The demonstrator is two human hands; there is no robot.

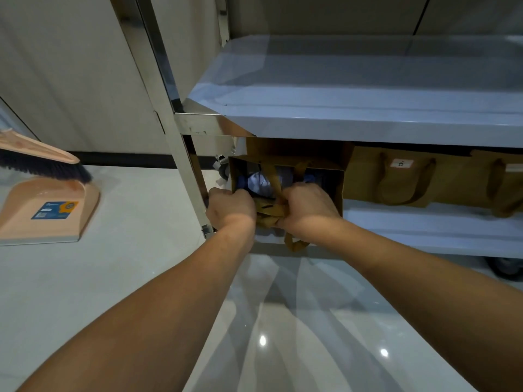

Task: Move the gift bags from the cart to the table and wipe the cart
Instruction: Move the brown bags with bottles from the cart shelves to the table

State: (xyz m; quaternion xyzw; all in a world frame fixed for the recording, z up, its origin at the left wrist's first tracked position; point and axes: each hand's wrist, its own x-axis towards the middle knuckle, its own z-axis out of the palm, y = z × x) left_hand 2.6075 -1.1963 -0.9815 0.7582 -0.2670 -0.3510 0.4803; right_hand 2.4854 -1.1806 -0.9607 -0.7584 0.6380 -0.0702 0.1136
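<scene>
Glossy pale floor [127, 278], steel cart [339, 89] w/ bags on lower shelf [424, 222]. Left hand [230, 206] grips bag edge, right hand [307, 207] bunches the handles [268, 210] of open gift bag [322, 179], prob. to drag it out. Fingertips hidden; contents blurry. Second bag [396, 176] beside it; worktop out of view.

A peach dustpan [48, 210] holds a dark-bristled brush [42, 159] on the floor.
</scene>
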